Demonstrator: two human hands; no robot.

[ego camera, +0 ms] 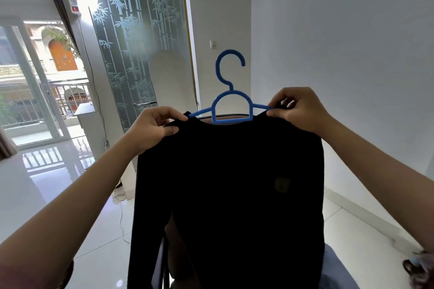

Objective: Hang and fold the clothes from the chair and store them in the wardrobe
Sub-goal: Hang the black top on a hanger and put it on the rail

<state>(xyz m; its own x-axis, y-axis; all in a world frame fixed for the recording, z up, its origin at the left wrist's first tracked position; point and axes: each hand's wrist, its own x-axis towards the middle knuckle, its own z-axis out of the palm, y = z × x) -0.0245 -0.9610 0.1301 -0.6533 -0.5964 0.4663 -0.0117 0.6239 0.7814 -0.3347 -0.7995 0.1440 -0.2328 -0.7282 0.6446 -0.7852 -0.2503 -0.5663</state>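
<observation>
A black long-sleeved top (230, 190) with a small chest badge hangs in front of me, filling the lower middle of the head view. A blue plastic hanger (231, 101) sits inside its neck, hook upright above the collar. My left hand (152, 129) pinches the top's left shoulder over the hanger arm. My right hand (298, 108) pinches the right shoulder and the end of the hanger's arm. Behind the neckline the dark back of the chair (225, 116) shows; lower down its frame (162, 263) appears beside the hanging sleeve.
A frosted glass door with a bamboo pattern (141, 37) stands ahead. A sliding glass door (35, 82) opens to a balcony on the left. White glossy floor tiles (70, 190) spread around, with a cable (121, 213) lying on them. A plain wall (340, 54) fills the right.
</observation>
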